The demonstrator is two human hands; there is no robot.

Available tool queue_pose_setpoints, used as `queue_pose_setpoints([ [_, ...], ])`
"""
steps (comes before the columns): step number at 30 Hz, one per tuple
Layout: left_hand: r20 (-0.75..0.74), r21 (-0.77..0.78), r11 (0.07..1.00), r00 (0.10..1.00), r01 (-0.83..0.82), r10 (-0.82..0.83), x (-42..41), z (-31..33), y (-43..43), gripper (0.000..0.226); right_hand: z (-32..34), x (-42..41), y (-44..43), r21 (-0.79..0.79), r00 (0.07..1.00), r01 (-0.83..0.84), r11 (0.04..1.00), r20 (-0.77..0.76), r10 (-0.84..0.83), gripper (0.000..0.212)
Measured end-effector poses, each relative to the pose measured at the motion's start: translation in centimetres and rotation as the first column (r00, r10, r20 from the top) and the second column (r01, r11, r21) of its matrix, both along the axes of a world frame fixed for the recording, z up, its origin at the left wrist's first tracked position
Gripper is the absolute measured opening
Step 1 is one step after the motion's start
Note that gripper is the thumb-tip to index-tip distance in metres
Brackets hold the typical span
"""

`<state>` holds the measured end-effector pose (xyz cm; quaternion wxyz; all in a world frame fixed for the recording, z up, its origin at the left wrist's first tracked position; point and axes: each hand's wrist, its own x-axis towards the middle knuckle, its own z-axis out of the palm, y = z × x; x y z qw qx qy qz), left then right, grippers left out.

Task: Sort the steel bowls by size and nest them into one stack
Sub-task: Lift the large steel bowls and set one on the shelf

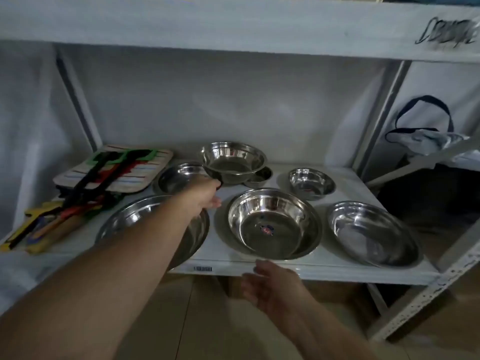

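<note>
Several steel bowls sit on a white shelf [259, 271]. My left hand [205, 194] grips the near rim of a mid-sized deep bowl [233, 159] and holds it lifted above the back row. Behind it stand a shallow bowl [179, 176], a tiny bowl [259, 176] and a small bowl [311, 183]. In front lie a large bowl [124, 222] under my left forearm, a deep bowl [270, 224] nested in a wider one [315, 239], and a wide shallow bowl [371, 232] at right. My right hand [272, 284] hovers open below the shelf's front edge.
Striped pot holders [145, 172] and coloured utensils [52, 227] with a wooden roller fill the shelf's left end. Another shelf board [233, 24] runs overhead. A slanted metal upright [441, 289] and a bag with dark handles [426, 126] are at right.
</note>
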<state>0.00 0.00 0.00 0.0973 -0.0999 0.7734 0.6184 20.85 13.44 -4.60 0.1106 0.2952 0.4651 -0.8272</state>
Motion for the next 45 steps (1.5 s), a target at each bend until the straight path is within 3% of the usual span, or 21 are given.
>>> queue_pose_setpoints([
  [3, 0.08, 0.144, 0.988, 0.995, -0.063, 0.052, -3.5, 0.3, 0.9, 0.046, -2.0, -1.2, 0.2, -0.032, 0.993, 0.084, 0.996, 0.088, -0.081, 0.023],
  [8, 0.176, 0.307, 0.939, 0.979, -0.156, 0.105, -7.6, 0.4, 1.2, 0.044, -2.1, -3.3, 0.9, -0.1, 0.959, 0.257, 0.961, 0.148, -0.241, 0.038],
  [13, 0.227, 0.337, 0.917, 0.964, -0.214, 0.142, -9.9, -1.1, 1.7, 0.045, -2.3, -4.6, 1.9, -0.086, 0.933, 0.347, 0.934, 0.135, -0.334, 0.027],
  [21, 0.127, 0.327, 0.926, 0.98, -0.186, 0.152, -10.8, -1.7, 1.3, 0.031, -2.4, -5.2, 2.4, -0.041, 0.904, 0.426, 0.904, 0.054, -0.424, 0.008],
  [27, 0.09, 0.433, 0.879, 0.98, -0.201, 0.18, -6.5, 1.3, -1.1, 0.014, -0.4, -3.5, 4.3, 0.049, 0.907, 0.421, 0.906, 0.0, -0.421, 0.004],
  [32, 0.021, 0.396, 0.898, 0.979, -0.193, 0.201, -2.1, 2.2, -4.7, 0.037, 2.6, -1.2, 6.1, 0.085, 0.897, 0.433, 0.897, -0.135, -0.421, 0.006],
  [36, -0.019, 0.361, 0.908, 0.972, -0.213, 0.236, 0.8, 2.5, -7.2, 0.038, 4.9, 0.9, 6.8, 0.117, 0.878, 0.447, 0.887, -0.246, -0.411, 0.008],
  [45, -0.065, 0.381, 0.908, 0.975, -0.174, 0.214, 8.6, 3.3, -8.4, 0.035, 11.4, 0.2, 4.3, 0.285, 0.919, 0.233, 0.93, -0.376, -0.116, 0.023],
])
